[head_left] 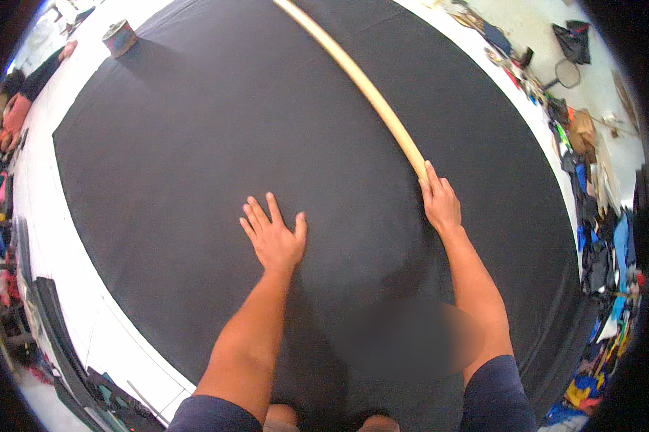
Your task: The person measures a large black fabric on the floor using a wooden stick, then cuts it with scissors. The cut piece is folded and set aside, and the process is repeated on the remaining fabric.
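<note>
Black fabric (195, 129) lies spread over a wide white table. My left hand (275, 234) rests flat on it with the fingers spread, holding nothing. To its right, my right hand (441, 198) is closed on the near end of a long pale wooden stick (371, 93). The stick lies along the cloth and runs away toward the far edge, where its other end leaves the view. A blurred oval patch covers part of the fabric near my right forearm.
A round tin-like object (119, 38) stands at the far left corner of the white tabletop (80, 216). Another person's arm (47, 75) reaches in at the far left. Piles of coloured cloth (598, 259) line the right side, with folded dark fabric (58, 331) at the lower left.
</note>
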Tool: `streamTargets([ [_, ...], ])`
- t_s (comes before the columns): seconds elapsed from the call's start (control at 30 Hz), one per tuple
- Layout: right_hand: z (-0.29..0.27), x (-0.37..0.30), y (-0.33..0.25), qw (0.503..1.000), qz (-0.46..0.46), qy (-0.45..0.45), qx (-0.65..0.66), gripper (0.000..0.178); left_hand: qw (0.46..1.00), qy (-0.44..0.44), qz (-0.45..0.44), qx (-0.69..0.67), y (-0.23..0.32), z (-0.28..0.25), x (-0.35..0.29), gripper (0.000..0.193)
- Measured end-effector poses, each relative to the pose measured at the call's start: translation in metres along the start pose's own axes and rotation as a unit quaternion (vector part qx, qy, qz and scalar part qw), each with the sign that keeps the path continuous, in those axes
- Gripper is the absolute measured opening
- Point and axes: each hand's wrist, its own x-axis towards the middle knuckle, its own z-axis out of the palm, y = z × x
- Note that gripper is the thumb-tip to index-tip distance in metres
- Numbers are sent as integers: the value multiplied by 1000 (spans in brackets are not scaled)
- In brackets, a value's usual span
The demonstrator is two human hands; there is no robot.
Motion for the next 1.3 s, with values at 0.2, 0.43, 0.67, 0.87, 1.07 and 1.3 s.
streamTargets([
  [0.2, 35, 96, -4, 994, -94, -27, -57, 52, 997, -67, -31, -5, 1, -6, -1, 85],
  [0.43, 47, 307, -3, 999, -21, -37, -4, 56, 992, -116, -49, -18, 3, -11, 6, 88],
  [0.67, 51, 329, -93, 999, -47, 3, 11, 54, 991, -124, -58, 15, 1, -10, 9, 87],
  [0.87, 27, 123, 45, 995, -51, -22, -82, 52, 990, -124, -71, -6, -1, -10, 5, 86],
  [1.07, 11, 202, 88, 1000, 29, 8, 5, 55, 990, -130, -58, -7, 9, -8, 8, 87],
  [1.3, 17, 104, 25, 999, 14, 27, -46, 51, 995, -83, -41, 30, 5, -7, 4, 84],
])
